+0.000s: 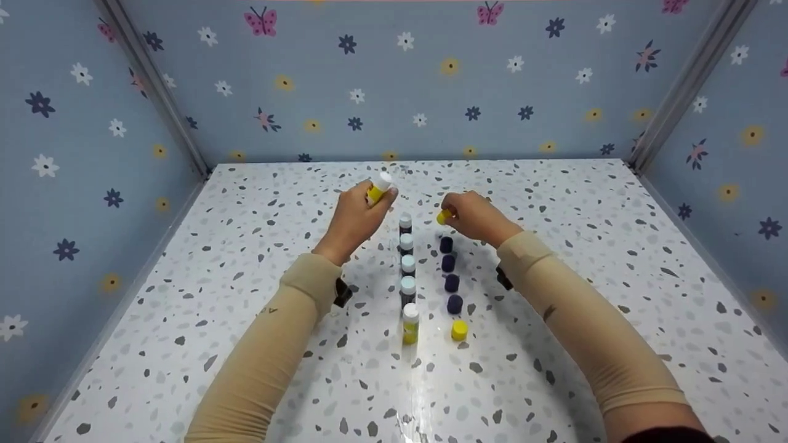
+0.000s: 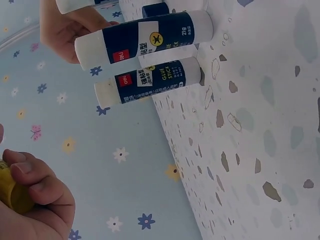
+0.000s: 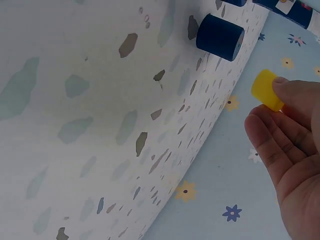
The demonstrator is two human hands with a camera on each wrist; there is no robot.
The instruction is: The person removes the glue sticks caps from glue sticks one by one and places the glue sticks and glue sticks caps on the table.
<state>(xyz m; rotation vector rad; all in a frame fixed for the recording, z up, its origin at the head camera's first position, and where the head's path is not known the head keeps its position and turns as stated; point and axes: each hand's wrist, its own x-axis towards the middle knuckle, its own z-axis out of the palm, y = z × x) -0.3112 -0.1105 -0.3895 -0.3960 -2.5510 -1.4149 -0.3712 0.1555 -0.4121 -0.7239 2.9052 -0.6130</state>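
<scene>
My left hand [image 1: 356, 216] grips a yellow glue stick [image 1: 375, 193], its white end tilted up, above the far end of a row. To the right, my right hand [image 1: 477, 215] pinches a yellow cap [image 3: 264, 89] between thumb and fingers, held over the table. Between the hands and toward me runs a line of upright dark blue glue sticks [image 2: 147, 40] with pale tops. A second yellow glue stick [image 1: 410, 332] stands at its near end. Beside them, several dark blue caps [image 3: 220, 37] form a parallel row, with another yellow cap [image 1: 459, 330] nearest me.
Everything stands on a white speckled tabletop [image 1: 246, 234]. Blue panels with flowers and butterflies enclose it at the back [image 1: 406, 80], left [image 1: 80, 184] and right [image 1: 739, 172]. Grey metal posts [image 1: 160, 86] mark the back corners.
</scene>
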